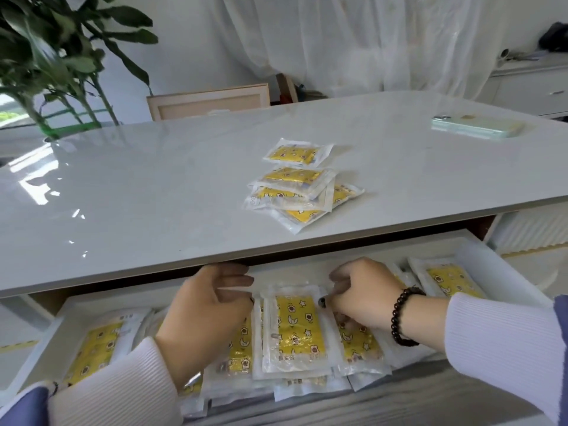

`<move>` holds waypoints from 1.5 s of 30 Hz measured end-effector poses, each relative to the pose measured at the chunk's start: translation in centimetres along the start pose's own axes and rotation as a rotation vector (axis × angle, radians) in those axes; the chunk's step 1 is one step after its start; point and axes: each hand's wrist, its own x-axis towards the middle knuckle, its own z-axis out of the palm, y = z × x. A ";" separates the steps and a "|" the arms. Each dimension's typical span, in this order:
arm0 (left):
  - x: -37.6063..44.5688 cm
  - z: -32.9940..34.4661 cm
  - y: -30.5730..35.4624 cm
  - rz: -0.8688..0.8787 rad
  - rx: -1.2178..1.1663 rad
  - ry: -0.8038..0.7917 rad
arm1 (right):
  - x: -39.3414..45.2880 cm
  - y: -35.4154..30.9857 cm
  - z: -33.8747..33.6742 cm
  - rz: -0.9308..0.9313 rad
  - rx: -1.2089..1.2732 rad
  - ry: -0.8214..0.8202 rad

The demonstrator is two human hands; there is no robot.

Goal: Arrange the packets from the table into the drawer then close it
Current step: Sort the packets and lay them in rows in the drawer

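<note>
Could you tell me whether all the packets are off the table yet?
No, several yellow packets lie in a loose pile on the table.

Packets [302, 187] lie on table [153, 186], behind open drawer [479, 253].

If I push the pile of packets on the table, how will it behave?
The pile of packets lies loose and crooked, so it would probably spread apart. Glossy wrappers on the polished table should slide easily. The packets look thin and flat, likely light and somewhat floppy.
</note>
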 end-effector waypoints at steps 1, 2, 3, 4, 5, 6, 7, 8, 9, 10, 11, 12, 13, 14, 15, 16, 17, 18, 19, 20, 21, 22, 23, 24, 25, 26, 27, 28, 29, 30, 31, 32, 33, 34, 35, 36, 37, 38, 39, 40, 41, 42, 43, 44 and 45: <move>-0.2 -0.3 0.3 0.054 -0.006 0.025 | -0.3 -0.3 -0.6 -0.041 -0.058 0.017; -0.5 -0.6 0.6 0.121 0.008 0.040 | -0.6 -0.7 -1.2 -0.085 -0.094 0.040; -0.9 -0.7 0.9 0.198 0.034 0.052 | -1.0 -1.1 -1.8 -0.118 -0.104 0.054; -1.4 -0.8 1.3 0.275 0.060 0.069 | -1.4 -1.5 -2.4 -0.147 -0.102 0.057; -1.9 -1.1 1.7 0.352 0.076 0.085 | -1.9 -1.9 -3.0 -0.173 -0.095 0.060; -2.2 -1.2 2.2 0.431 0.092 0.094 | -2.3 -2.2 -3.4 -0.189 -0.084 0.069; -2.3 -1.4 2.7 0.509 0.116 0.100 | -2.7 -2.6 -4.0 -0.204 -0.066 0.084; -2.1 -1.6 3.0 0.579 0.150 0.101 | -3.0 -3.0 -4.5 -0.209 -0.028 0.090; -1.7 -1.9 3.3 0.642 0.183 0.107 | -3.3 -3.6 -5.1 -0.210 0.032 0.087; -0.9 -2.1 3.6 0.692 0.208 0.116 | -3.3 -4.2 -5.8 -0.207 0.102 0.077; 0.1 -2.1 3.8 0.728 0.230 0.128 | -3.2 -4.9 -6.5 -0.207 0.167 0.076; 1.2 -2.1 4.1 0.758 0.265 0.143 | -2.7 -5.5 -7.3 -0.211 0.213 0.103; 2.4 -1.9 4.6 0.779 0.313 0.146 | -1.9 -5.9 -8.0 -0.224 0.250 0.160; 3.6 -1.7 5.1 0.785 0.367 0.127 | -0.9 -6.2 -8.6 -0.242 0.285 0.242; 4.7 -1.4 5.6 0.768 0.413 0.076 | 0.5 -6.3 -9.0 -0.262 0.294 0.336; 5.7 -1.0 6.2 0.735 0.452 0.012 | 2.0 -6.3 -9.4 -0.281 0.270 0.429; 6.6 -0.7 6.8 0.700 0.490 -0.060 | 3.5 -6.1 -9.6 -0.297 0.228 0.505; 7.3 -0.4 7.4 0.663 0.529 -0.131 | 5.1 -5.8 -9.8 -0.305 0.187 0.565; 8.0 0.0 7.9 0.631 0.575 -0.191 | 6.7 -5.4 -10.0 -0.308 0.156 0.611; 8.6 0.3 8.2 0.601 0.617 -0.236 | 8.3 -5.0 -10.2 -0.306 0.135 0.640; 9.1 0.5 8.5 0.573 0.646 -0.262 | 9.7 -4.7 -10.3 -0.309 0.104 0.656; 9.6 0.6 8.7 0.547 0.660 -0.273 | 10.9 -4.6 -10.4 -0.316 0.058 0.649; 10.0 0.7 8.8 0.534 0.666 -0.274 | 12.0 -4.6 -10.5 -0.317 -0.004 0.601; 10.4 0.7 8.9 0.532 0.666 -0.264 | 12.8 -4.9 -10.5 -0.323 -0.070 0.519; 10.6 0.7 8.8 0.533 0.654 -0.246 | 13.3 -5.2 -10.4 -0.328 -0.135 0.416; 10.8 0.7 8.7 0.535 0.632 -0.217 | 13.4 -5.5 -10.3 -0.327 -0.205 0.317; 10.8 0.6 8.5 0.542 0.613 -0.181 | 13.4 -5.8 -10.2 -0.323 -0.262 0.241; 10.8 0.6 8.4 0.549 0.610 -0.149 | 13.2 -5.9 -10.1 -0.315 -0.293 0.195; 10.7 0.5 8.3 0.557 0.625 -0.120 | 13.0 -5.8 -10.0 -0.308 -0.294 0.191; 10.7 0.4 8.2 0.563 0.650 -0.099 | 12.8 -5.7 -9.9 -0.300 -0.277 0.217; 10.6 0.4 8.1 0.567 0.671 -0.088 | 12.6 -5.5 -9.9 -0.287 -0.257 0.261; 10.6 0.4 8.1 0.569 0.680 -0.083 | 12.5 -5.4 -9.9 -0.272 -0.256 0.320; 10.5 0.3 8.0 0.575 0.673 -0.078 | 12.4 -5.4 -9.9 -0.251 -0.293 0.393; 10.5 0.3 8.0 0.583 0.658 -0.070 | 12.3 -5.3 -9.8 -0.224 -0.353 0.476; 10.5 0.2 8.0 0.598 0.639 -0.056 | 12.2 -5.3 -9.9 -0.195 -0.414 0.553; 10.5 0.2 7.9 0.617 0.618 -0.035 | 12.1 -5.4 -9.9 -0.173 -0.456 0.620; 10.5 0.2 7.8 0.643 0.594 -0.008 | 12.0 -5.3 -10.0 -0.160 -0.472 0.669; 10.4 0.2 7.7 0.680 0.566 0.028 | 11.9 -5.1 -10.2 -0.160 -0.469 0.702; 10.4 0.2 7.6 0.726 0.541 0.072 | 12.0 -4.8 -10.5 -0.170 -0.445 0.726; 10.5 0.2 7.5 0.760 0.519 0.116 | 12.0 -4.5 -10.7 -0.184 -0.399 0.729; 10.6 0.2 7.4 0.775 0.502 0.151 | 12.1 -4.2 -10.9 -0.190 -0.360 0.699; 10.6 0.1 7.4 0.776 0.481 0.180 | 12.1 -4.0 -11.0 -0.194 -0.351 0.628; 10.7 0.0 7.5 0.772 0.457 0.206 | 12.2 -3.8 -11.1 -0.195 -0.376 0.526; 10.7 -0.1 7.6 0.756 0.429 0.227 | 12.3 -3.7 -11.1 -0.191 -0.420 0.422; 10.7 -0.2 7.8 0.723 0.397 0.249 | 12.3 -3.8 -11.1 -0.187 -0.464 0.335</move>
